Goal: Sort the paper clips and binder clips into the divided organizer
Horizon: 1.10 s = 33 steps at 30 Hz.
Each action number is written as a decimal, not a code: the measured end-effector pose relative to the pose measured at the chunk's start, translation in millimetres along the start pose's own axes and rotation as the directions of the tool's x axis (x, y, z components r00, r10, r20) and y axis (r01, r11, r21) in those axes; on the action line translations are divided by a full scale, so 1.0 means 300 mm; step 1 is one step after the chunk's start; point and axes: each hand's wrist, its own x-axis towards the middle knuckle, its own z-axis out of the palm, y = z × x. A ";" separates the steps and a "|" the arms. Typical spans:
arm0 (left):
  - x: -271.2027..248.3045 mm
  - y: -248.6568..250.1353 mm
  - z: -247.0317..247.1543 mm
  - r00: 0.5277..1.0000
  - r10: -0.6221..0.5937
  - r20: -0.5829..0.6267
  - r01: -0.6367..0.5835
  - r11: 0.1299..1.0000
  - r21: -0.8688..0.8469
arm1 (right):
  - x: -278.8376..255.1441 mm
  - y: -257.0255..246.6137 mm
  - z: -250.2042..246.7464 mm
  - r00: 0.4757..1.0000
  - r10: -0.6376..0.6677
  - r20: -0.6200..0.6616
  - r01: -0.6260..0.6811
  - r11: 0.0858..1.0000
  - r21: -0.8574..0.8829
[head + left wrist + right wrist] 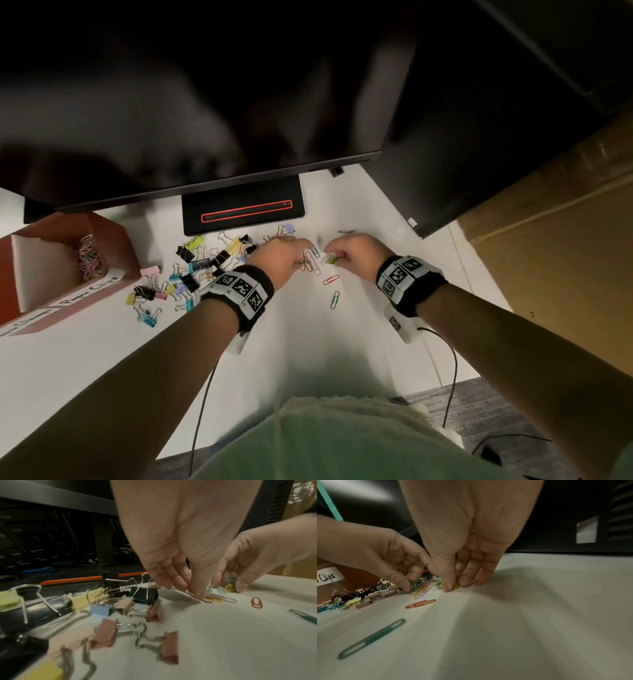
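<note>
On the white table (359,342), my left hand (301,262) pinches coloured paper clips (212,599) from a small cluster, thumb and fingertips down on them. My right hand (330,257), just to its right, pinches a small bunch of yellow and green paper clips (454,586) against the table. A red paper clip (331,280) and a green paper clip (335,300) lie loose in front of both hands. Several binder clips (191,267) are scattered to the left. The brown divided organizer (113,240) stands at far left, with paper clips (88,258) in one compartment.
A dark monitor hangs over the table's back, its stand base (245,210) right behind the clips. Right of the table is a cardboard box (565,240). Cables (452,370) trail from both wristbands toward the near table edge.
</note>
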 end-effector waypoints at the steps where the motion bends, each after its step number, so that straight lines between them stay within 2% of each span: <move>1: 0.007 0.002 -0.003 0.999 0.008 0.031 -0.010 0.999 0.048 | 0.008 -0.008 -0.002 1.000 -0.005 0.013 0.005 1.000 -0.020; 5: 0.028 -0.001 0.002 0.996 0.000 0.090 -0.012 0.991 0.131 | 0.026 -0.019 -0.009 0.999 0.031 0.033 -0.029 0.997 -0.068; 11: 0.034 -0.020 0.026 0.999 0.035 0.037 -0.040 0.990 0.133 | 0.021 -0.016 -0.007 0.998 0.018 0.068 -0.010 0.993 -0.121; 14: 0.033 -0.018 0.032 0.997 0.021 0.079 -0.031 0.992 0.126 | 0.002 -0.014 -0.009 0.998 0.027 0.064 -0.020 0.994 -0.108; 19: -0.003 -0.010 0.042 0.999 -0.011 0.043 0.011 1.000 -0.001 | -0.035 -0.009 0.001 0.996 0.057 0.072 -0.051 0.995 -0.088; 24: -0.027 0.006 0.066 0.997 -0.018 -0.071 0.007 0.987 -0.158 | -0.069 0.005 0.007 0.998 0.039 0.043 -0.036 0.998 -0.059; 29: 0.024 0.028 0.071 0.999 -0.003 -0.053 -0.005 0.990 -0.139 | -0.074 -0.050 0.033 0.992 -0.059 0.107 0.070 0.992 -0.100; 33: 0.033 0.028 0.079 0.998 -0.014 -0.054 0.007 0.991 -0.134 | -0.064 -0.053 0.043 0.992 -0.021 0.126 0.039 0.989 -0.140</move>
